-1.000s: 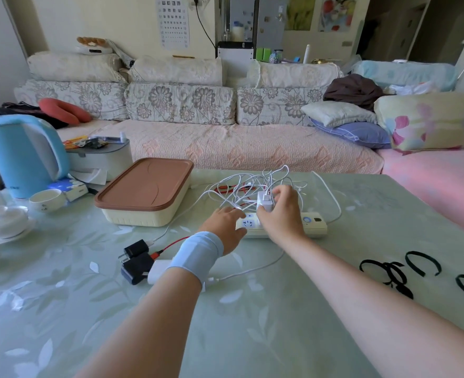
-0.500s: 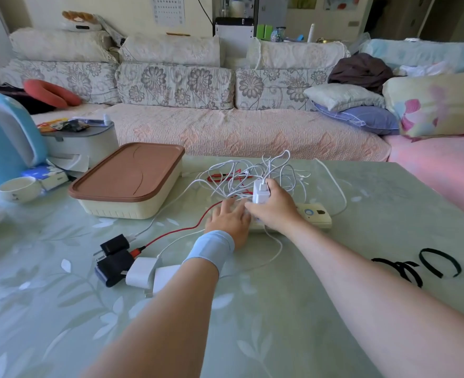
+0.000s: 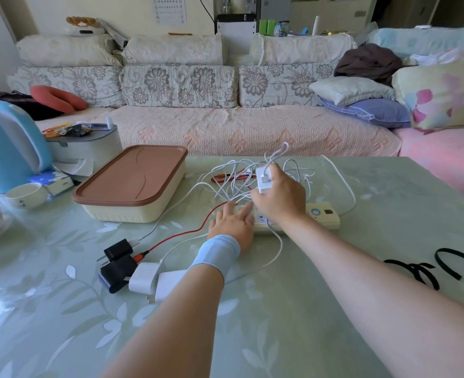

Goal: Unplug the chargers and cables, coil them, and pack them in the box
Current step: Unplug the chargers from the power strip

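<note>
Nearest me, two white chargers (image 3: 146, 281) and two black chargers (image 3: 116, 268) lie unplugged on the surface (image 3: 280, 336), beside my left forearm. Past them, my left grip (image 3: 232, 223) lies flat, fingers straight, pressing the power strip (image 3: 323, 218). My right grip (image 3: 280, 199) curls round a white charger (image 3: 263, 180), held above the strip, its cable trailing into the white-and-red cable tangle (image 3: 233, 181). Further left sits the lidded box (image 3: 132, 186).

A blue kettle (image 3: 7, 143) and white cup (image 3: 26, 195) stand left on the table (image 3: 34, 309).
</note>
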The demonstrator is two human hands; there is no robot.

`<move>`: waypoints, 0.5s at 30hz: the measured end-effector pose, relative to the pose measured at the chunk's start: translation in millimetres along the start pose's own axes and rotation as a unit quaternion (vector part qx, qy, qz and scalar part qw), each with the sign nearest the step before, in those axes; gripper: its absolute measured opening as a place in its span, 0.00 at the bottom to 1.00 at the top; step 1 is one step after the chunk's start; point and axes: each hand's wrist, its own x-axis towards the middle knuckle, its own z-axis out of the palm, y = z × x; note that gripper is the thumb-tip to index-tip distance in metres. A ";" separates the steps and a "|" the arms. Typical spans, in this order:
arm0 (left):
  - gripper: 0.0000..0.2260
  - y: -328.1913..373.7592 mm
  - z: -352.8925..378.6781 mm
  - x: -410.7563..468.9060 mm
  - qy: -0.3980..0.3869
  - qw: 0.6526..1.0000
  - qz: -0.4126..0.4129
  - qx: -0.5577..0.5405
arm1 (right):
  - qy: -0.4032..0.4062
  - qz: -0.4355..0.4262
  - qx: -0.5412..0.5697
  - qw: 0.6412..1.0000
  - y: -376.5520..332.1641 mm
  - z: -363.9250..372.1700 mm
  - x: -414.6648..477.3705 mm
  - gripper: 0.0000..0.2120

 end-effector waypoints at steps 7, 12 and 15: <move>0.21 0.4 -8.2 -2.6 -0.031 0.999 0.004 -0.005 | -0.115 0.090 0.082 0.986 -23.9 -21.6 15.1 0.23; 0.21 5.7 -23.1 -17.5 0.068 0.997 0.018 0.007 | -0.152 0.166 0.221 0.949 -17.7 -36.6 12.0 0.32; 0.16 10.9 -36.0 -36.1 0.108 0.990 0.087 -0.004 | -0.138 0.172 0.249 0.943 -24.2 -52.5 4.5 0.29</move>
